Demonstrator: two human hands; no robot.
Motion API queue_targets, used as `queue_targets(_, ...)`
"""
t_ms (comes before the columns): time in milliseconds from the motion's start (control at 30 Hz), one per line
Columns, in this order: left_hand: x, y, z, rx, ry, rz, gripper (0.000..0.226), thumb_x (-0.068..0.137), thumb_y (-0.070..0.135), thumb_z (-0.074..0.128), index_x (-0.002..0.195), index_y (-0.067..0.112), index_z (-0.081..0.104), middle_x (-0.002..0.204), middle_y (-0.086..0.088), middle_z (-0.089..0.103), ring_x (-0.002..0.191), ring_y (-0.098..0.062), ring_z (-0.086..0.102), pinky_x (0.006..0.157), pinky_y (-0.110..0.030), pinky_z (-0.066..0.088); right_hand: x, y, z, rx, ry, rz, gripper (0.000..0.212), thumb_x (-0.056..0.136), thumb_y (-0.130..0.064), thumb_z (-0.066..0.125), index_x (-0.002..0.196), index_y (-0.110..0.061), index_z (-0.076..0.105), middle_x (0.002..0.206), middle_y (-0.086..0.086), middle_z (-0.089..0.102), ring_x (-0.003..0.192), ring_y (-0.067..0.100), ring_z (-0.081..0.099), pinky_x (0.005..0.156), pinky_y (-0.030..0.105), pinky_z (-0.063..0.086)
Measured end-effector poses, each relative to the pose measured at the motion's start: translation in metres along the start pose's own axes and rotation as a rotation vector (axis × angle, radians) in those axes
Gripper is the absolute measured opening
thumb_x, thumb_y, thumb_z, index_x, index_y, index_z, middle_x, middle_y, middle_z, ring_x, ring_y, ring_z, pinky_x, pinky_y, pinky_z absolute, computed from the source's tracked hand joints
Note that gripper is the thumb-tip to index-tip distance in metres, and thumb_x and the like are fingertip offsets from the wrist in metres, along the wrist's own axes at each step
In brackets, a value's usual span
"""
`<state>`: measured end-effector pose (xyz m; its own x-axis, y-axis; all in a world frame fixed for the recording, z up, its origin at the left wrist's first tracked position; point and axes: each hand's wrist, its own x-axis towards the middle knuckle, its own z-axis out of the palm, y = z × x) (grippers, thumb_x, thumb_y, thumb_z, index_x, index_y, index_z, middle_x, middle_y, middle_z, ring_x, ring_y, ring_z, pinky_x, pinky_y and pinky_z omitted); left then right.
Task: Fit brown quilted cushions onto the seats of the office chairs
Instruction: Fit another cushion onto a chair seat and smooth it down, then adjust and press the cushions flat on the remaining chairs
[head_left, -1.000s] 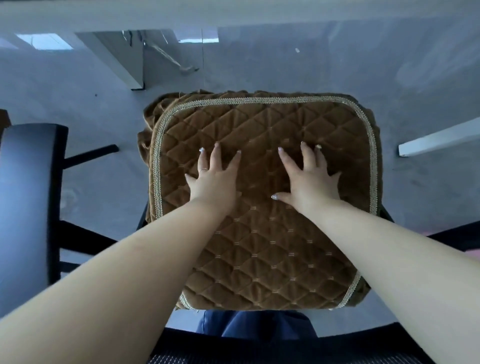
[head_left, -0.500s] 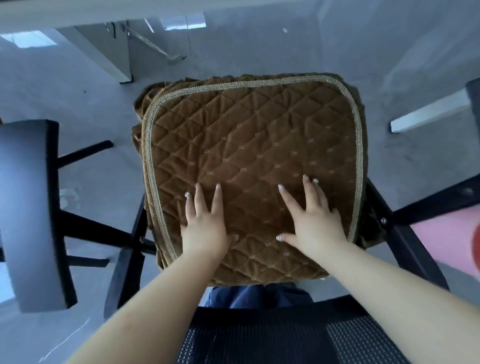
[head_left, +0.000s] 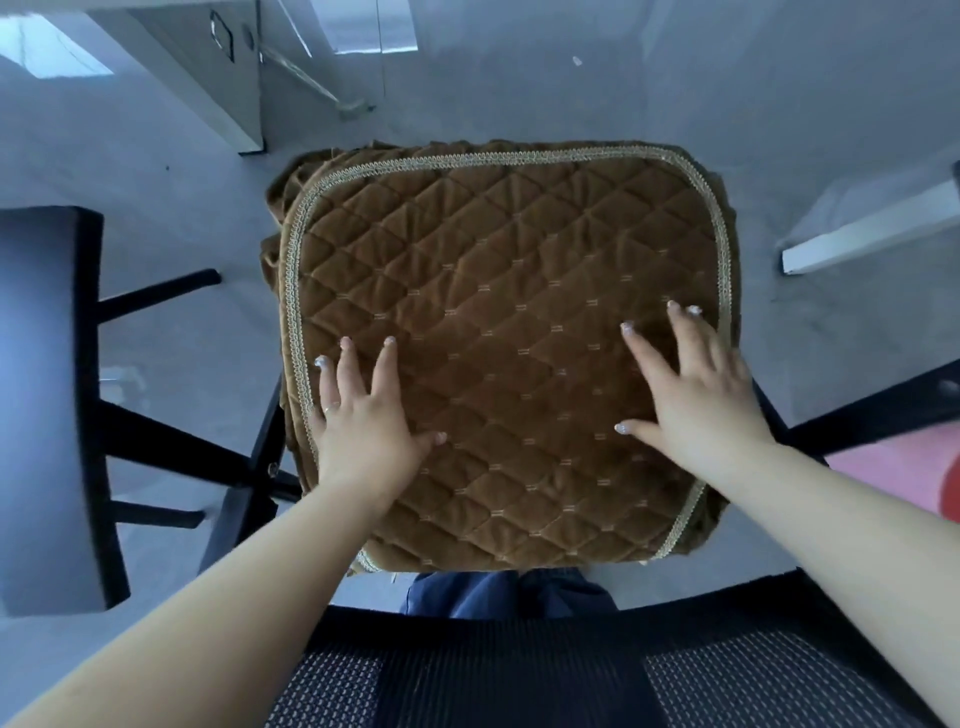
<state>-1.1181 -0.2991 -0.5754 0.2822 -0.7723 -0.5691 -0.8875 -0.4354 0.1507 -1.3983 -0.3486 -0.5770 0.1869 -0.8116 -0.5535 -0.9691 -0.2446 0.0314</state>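
Observation:
A brown quilted cushion with a beige braided border lies flat over the seat of an office chair, hiding the seat. More brown fabric edges stick out under it at the far left corner. My left hand presses flat on the cushion near its left border, fingers spread. My right hand presses flat near the right border, fingers straight. The chair's black mesh backrest runs across the bottom of the view, between me and the cushion.
A second black chair's armrest and star base legs stand at the left. White desk legs stand on the grey floor beyond, another white bar at the right. A pink object shows at the right edge.
Both hands have slid outward from the cushion's middle toward its left and right borders, staying flat on it. The view has shifted slightly.

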Motion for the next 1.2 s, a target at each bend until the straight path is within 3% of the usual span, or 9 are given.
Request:
queue_targets(100, 0.016, -0.02, -0.011, -0.07, 0.002, -0.177, 0.116, 0.07, 0.046, 0.079, 0.152, 0.028, -0.001, 0.161, -0.011, -0.011, 0.147, -0.037, -0.006, 0.116, -0.057, 0.015, 0.015, 0.018, 0.001, 0.076, -0.059, 0.229, 0.108, 0.072, -0.068, 0.06, 0.149, -0.035, -0.009, 0.157, 0.017, -0.018, 0.146, 0.037, 0.0, 0.117, 0.052, 0.008)
queue_targets(267, 0.032, -0.036, -0.009, -0.155, -0.03, -0.257, 0.123, 0.068, 0.045, 0.081, 0.152, 0.029, -0.008, 0.16, -0.011, -0.011, 0.144, -0.044, 0.01, 0.112, -0.061, 0.023, 0.028, 0.025, 0.001, 0.159, -0.155, 0.327, 0.115, 0.069, -0.069, 0.063, 0.146, -0.04, -0.018, 0.157, 0.017, -0.014, 0.134, 0.042, 0.035, 0.111, 0.049, 0.03)
queue_targets(567, 0.028, -0.032, -0.008, -0.111, -0.059, -0.249, 0.12, 0.073, 0.046, 0.077, 0.152, 0.024, -0.011, 0.16, -0.014, -0.01, 0.142, -0.047, 0.015, 0.108, -0.054, 0.031, 0.031, 0.024, 0.004, 0.17, -0.029, 0.325, 0.112, 0.069, -0.062, 0.069, 0.149, -0.037, -0.004, 0.157, 0.016, -0.007, 0.136, 0.044, 0.026, 0.111, 0.05, 0.028)
queue_targets(667, 0.026, -0.03, -0.015, -0.104, -0.061, -0.252, 0.119, 0.071, 0.047, 0.078, 0.152, 0.023, -0.007, 0.16, -0.015, -0.009, 0.145, -0.042, 0.006, 0.114, -0.056, 0.024, 0.026, 0.016, 0.0, 0.161, -0.068, 0.338, 0.104, 0.075, -0.058, 0.066, 0.15, -0.034, -0.002, 0.158, 0.015, -0.011, 0.145, 0.038, 0.008, 0.115, 0.056, 0.015)
queue_targets(767, 0.011, -0.021, -0.027, -0.09, -0.014, -0.146, 0.101, 0.076, 0.046, 0.074, 0.152, 0.021, 0.013, 0.16, -0.014, 0.01, 0.146, -0.037, 0.013, 0.114, -0.051, 0.027, 0.016, -0.008, -0.018, 0.161, -0.044, 0.218, 0.083, 0.082, -0.053, 0.062, 0.148, -0.03, 0.018, 0.159, 0.013, 0.006, 0.146, 0.034, 0.006, 0.116, 0.057, 0.008)
queue_targets(900, -0.023, 0.003, -0.054, -0.431, -0.117, -0.037, 0.049, 0.084, 0.035, 0.067, 0.13, 0.021, 0.055, 0.122, 0.002, 0.064, 0.111, -0.018, 0.059, 0.087, -0.029, 0.046, -0.004, -0.061, -0.066, 0.362, -0.011, -0.028, 0.043, 0.09, -0.044, 0.055, 0.13, -0.028, 0.051, 0.136, -0.001, 0.053, 0.124, 0.024, 0.05, 0.105, 0.042, 0.039)
queue_targets(1000, -0.054, 0.008, -0.089, -0.602, -0.052, -0.016, 0.039, 0.084, 0.036, 0.066, 0.121, 0.023, 0.062, 0.103, 0.011, 0.068, 0.098, -0.01, 0.063, 0.082, -0.025, 0.046, -0.024, -0.106, -0.118, 0.493, 0.058, -0.138, 0.037, 0.09, -0.039, 0.057, 0.125, -0.027, 0.055, 0.124, -0.005, 0.061, 0.11, 0.017, 0.06, 0.09, 0.031, 0.051)
queue_targets(1100, -0.097, -0.005, -0.136, -0.706, 0.088, -0.022, 0.031, 0.086, 0.035, 0.066, 0.114, 0.024, 0.063, 0.091, 0.015, 0.064, 0.093, -0.008, 0.062, 0.074, -0.021, 0.047, -0.055, -0.144, -0.17, 0.561, 0.15, -0.262, 0.033, 0.09, -0.037, 0.059, 0.121, -0.026, 0.059, 0.114, -0.006, 0.066, 0.102, 0.015, 0.062, 0.088, 0.034, 0.053)
queue_targets(1200, -0.141, -0.03, -0.178, -0.805, 0.199, -0.055, 0.026, 0.086, 0.033, 0.066, 0.109, 0.023, 0.063, 0.093, 0.012, 0.063, 0.09, -0.008, 0.061, 0.069, -0.018, 0.044, -0.089, -0.176, -0.212, 0.683, 0.177, -0.333, 0.03, 0.09, -0.036, 0.059, 0.117, -0.024, 0.061, 0.103, -0.007, 0.066, 0.096, 0.013, 0.061, 0.087, 0.031, 0.052)
